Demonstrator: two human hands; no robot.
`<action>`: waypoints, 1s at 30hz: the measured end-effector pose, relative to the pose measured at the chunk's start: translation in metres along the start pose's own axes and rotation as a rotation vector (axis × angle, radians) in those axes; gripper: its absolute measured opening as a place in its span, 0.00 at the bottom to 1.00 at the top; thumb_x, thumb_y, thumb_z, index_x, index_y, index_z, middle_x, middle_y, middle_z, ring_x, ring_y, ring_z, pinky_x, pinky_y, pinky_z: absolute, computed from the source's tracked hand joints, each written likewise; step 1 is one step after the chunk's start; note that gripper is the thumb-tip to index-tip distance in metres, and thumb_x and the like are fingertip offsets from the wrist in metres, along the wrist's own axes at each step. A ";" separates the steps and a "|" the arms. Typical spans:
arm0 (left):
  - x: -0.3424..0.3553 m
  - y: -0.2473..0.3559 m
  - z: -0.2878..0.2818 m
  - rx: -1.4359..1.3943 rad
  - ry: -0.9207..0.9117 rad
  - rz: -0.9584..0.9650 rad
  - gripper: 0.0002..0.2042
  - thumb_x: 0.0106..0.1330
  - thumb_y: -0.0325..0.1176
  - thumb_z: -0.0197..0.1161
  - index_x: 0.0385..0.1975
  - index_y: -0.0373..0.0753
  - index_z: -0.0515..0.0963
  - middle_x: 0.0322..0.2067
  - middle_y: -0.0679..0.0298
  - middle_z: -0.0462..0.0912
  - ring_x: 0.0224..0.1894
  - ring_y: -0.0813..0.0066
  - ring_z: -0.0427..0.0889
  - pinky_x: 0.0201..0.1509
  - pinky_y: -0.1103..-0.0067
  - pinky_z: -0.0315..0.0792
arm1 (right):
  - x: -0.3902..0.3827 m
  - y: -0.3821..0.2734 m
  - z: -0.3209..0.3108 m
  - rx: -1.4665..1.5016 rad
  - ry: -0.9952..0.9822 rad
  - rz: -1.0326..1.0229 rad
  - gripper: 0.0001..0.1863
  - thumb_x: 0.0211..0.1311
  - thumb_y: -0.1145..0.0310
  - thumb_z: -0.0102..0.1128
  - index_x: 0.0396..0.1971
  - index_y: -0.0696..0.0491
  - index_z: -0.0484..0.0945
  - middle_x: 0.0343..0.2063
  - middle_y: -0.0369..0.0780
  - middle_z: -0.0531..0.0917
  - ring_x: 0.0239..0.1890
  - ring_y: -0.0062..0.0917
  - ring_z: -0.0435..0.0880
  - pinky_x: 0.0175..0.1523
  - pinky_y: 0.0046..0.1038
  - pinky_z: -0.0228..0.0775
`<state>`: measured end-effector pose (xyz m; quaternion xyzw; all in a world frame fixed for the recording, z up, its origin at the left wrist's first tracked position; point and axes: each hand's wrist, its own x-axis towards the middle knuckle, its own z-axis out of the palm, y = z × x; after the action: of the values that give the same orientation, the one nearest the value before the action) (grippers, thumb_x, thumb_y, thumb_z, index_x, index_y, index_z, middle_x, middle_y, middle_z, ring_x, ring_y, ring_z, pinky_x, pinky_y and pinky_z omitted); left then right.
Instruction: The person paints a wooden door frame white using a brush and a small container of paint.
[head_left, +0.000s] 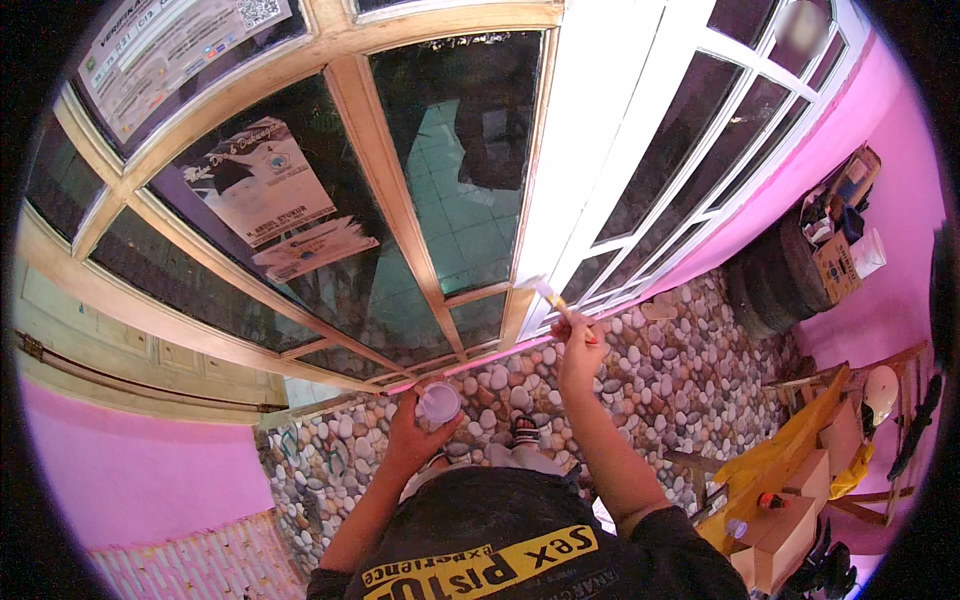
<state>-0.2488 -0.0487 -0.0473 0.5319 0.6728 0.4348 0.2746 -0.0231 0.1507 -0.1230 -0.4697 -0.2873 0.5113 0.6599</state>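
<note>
My right hand (577, 345) is closed round the handle of a paintbrush (556, 300). Its pale bristles touch the lower part of a wooden window post, where white paint meets bare wood. Fingers of my left hand (415, 432) wrap a small clear cup (440, 402) with whitish paint in it, held low over the floor. Above the brush the wide post (580, 130) is white. Left of it, the window frame (350, 100) is bare yellowish wood around dark glass panes.
A white-framed window (650, 200) continues at the right, beside a pink wall. Stacked tyres (775, 285) stand against that wall, with boxes on top. A wooden bench (740, 470) with cardboard boxes (785, 540) sits at lower right. The floor (690, 370) has a pebble pattern. Torn paper posters (265, 185) cling to the glass.
</note>
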 end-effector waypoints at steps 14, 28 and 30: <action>0.000 -0.002 -0.001 0.028 0.015 0.059 0.31 0.56 0.38 0.79 0.57 0.37 0.73 0.50 0.54 0.83 0.53 0.60 0.83 0.57 0.68 0.75 | 0.004 -0.007 0.013 -0.080 0.009 -0.104 0.09 0.72 0.69 0.58 0.42 0.61 0.75 0.29 0.44 0.84 0.30 0.27 0.87 0.37 0.26 0.81; 0.000 0.000 -0.005 -0.001 0.005 -0.013 0.29 0.55 0.37 0.80 0.55 0.37 0.74 0.46 0.54 0.85 0.52 0.59 0.85 0.55 0.68 0.77 | 0.013 -0.004 0.019 -0.095 -0.052 -0.078 0.07 0.70 0.72 0.56 0.41 0.61 0.76 0.34 0.44 0.84 0.34 0.27 0.86 0.43 0.29 0.83; -0.005 -0.004 -0.002 -0.179 0.017 -0.060 0.30 0.56 0.37 0.80 0.56 0.36 0.73 0.46 0.54 0.85 0.52 0.60 0.85 0.55 0.68 0.77 | 0.004 -0.005 0.007 -0.155 -0.062 -0.091 0.08 0.70 0.71 0.56 0.41 0.61 0.75 0.33 0.44 0.84 0.33 0.27 0.86 0.44 0.30 0.84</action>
<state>-0.2506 -0.0545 -0.0505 0.4812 0.6493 0.4893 0.3279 -0.0257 0.1561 -0.1162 -0.4900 -0.3672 0.4713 0.6348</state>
